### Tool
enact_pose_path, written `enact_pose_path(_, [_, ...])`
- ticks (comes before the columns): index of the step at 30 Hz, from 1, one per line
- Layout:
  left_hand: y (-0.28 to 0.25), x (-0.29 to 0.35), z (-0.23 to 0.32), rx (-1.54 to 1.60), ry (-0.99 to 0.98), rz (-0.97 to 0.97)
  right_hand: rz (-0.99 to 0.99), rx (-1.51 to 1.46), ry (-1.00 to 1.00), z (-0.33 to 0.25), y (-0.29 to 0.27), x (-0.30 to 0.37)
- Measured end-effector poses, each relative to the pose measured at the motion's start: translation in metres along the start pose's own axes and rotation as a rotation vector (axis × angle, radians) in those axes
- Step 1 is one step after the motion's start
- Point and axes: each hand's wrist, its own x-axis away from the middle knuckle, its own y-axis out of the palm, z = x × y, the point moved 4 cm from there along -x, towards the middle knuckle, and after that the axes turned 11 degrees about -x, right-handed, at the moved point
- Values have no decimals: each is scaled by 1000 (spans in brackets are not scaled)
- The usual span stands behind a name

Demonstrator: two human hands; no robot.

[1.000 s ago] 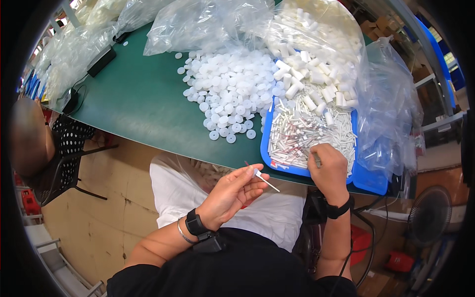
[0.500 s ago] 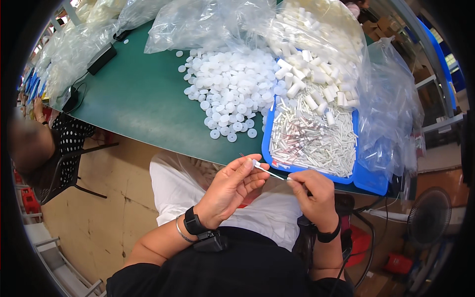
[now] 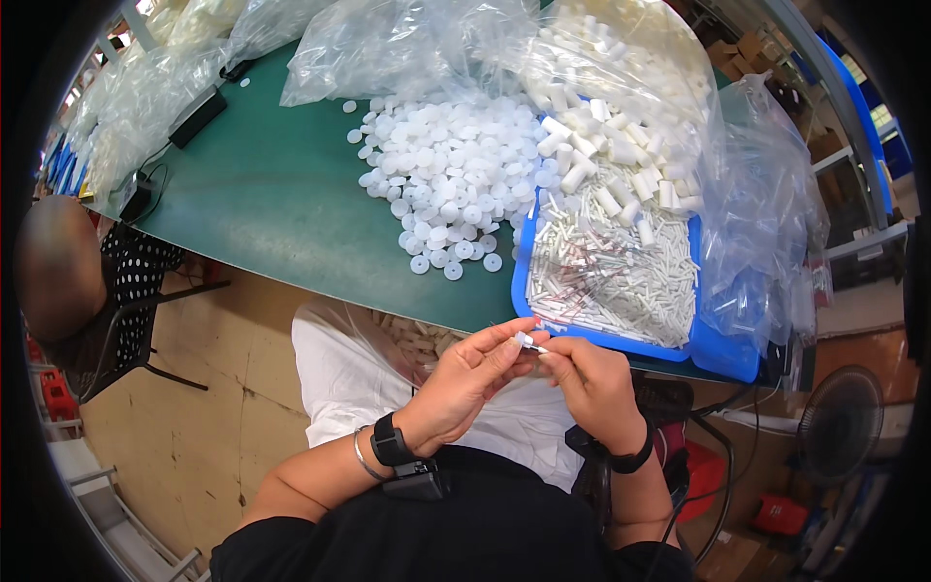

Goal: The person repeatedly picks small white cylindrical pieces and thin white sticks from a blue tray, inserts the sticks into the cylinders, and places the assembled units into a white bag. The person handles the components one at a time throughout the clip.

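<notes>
In front of my lap, by the table's near edge, my two hands almost meet. My left hand (image 3: 465, 380) is closed, pinching a small white plastic piece (image 3: 525, 339) between thumb and fingers. Close against it, my right hand (image 3: 593, 388) pinches a thin white stick (image 3: 540, 349); its tip points at the white piece, and most of it is hidden by my fingers. Just beyond my hands stands a blue tray (image 3: 521, 276), filled with many short thin white sticks (image 3: 640, 291), some dark reddish thin strands lying over them.
A heap of translucent white discs (image 3: 446, 175) lies on the green table (image 3: 281, 184). White foam-like cylinders (image 3: 621, 145) spill from a clear bag behind the tray. More plastic bags (image 3: 398, 48) line the back. A person (image 3: 145, 262) sits at left; a fan (image 3: 842, 422) stands at right.
My right hand has moved left and my left hand right, so they are now close together. The length of thin white stick showing between them has become much shorter.
</notes>
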Motion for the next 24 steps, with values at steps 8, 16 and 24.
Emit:
enact_pose_path(8, [-2, -4, -1, -77, -71, -32, -178, 137, -55, 3, 4, 0])
enact_pose_path(16, [5, -2, -1, 20, -88, 14, 157, 595, 61, 44, -132, -94])
enact_pose_path(24, [-5, -1, -1, 21, -121, 42, 119, 855, 258, 98, -140, -103])
